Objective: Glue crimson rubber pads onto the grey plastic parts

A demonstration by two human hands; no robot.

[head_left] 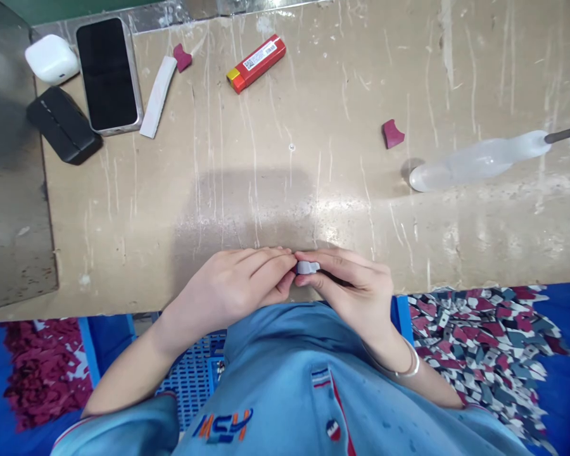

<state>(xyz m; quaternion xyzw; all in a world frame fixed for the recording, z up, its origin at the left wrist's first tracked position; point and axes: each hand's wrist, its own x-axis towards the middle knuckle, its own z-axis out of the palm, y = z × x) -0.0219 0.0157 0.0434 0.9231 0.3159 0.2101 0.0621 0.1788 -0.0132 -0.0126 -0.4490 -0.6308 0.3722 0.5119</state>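
Both hands meet at the table's front edge. My right hand pinches a small grey piece between thumb and fingertips. Close against its left end, my left hand is closed, its fingers curled with the thumb tucked under them. A sliver of dark red shows between the fingertips there, but what my left fingers hold is mostly hidden. One maroon piece lies on the table at the right, another maroon piece at the back left.
On the table are a red lighter, a phone, a white case, a black box, a white strip and a translucent bottle. Below the edge sit maroon pieces and mixed-colour pieces in blue bins.
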